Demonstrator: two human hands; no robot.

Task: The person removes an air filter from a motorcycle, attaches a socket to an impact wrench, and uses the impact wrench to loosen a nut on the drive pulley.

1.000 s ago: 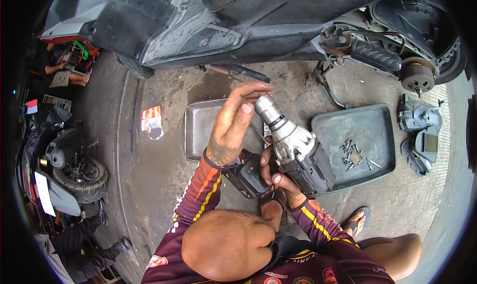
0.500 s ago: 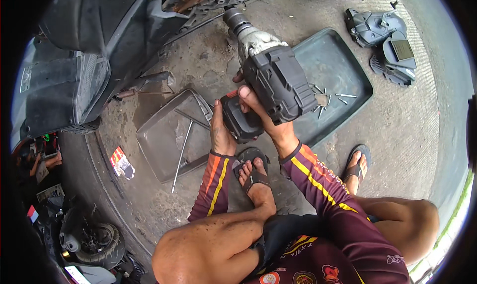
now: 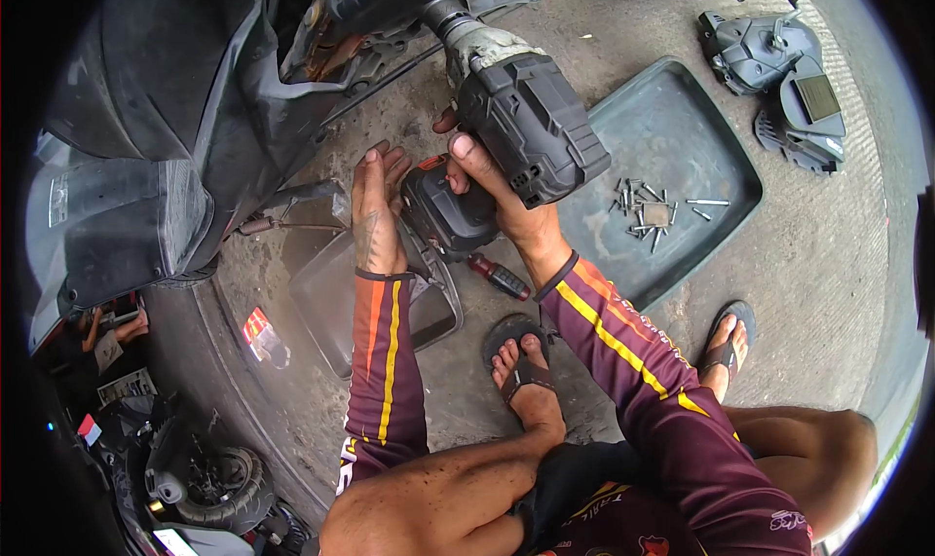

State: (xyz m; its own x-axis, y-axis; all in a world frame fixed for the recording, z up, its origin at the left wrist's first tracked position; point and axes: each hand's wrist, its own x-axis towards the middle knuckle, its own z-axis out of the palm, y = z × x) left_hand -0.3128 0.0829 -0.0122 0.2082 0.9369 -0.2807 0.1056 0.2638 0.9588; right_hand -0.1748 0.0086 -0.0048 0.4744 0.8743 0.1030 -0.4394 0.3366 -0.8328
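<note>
A black cordless impact wrench (image 3: 531, 128) with a pale, worn front housing is gripped at its handle by my right hand (image 3: 521, 205). Its socket end (image 3: 448, 18) points up toward the underside of a motorbike (image 3: 146, 79); I cannot tell whether it touches. Below the handle sits the black battery (image 3: 448, 210) with a red-orange part on top. My left hand (image 3: 378, 215) is open beside the battery, fingers stretched up, a small gap between them. Under the battery, a red and black screwdriver handle (image 3: 499, 276) shows on the ground.
A dark green tray (image 3: 721, 235) at right bears several bolts (image 3: 651, 205). Beyond it lie grey plastic engine covers (image 3: 769, 59). A grey bin (image 3: 317, 313) is partly behind my left arm, near a red and white packet (image 3: 263, 337). Another motorbike (image 3: 209, 478) and a person are at far left.
My left hand has come off the battery and moved left, its fingers now straight. The wrench stays in my right hand. The screwdriver handle has come into sight; the long rod is no longer visible.
</note>
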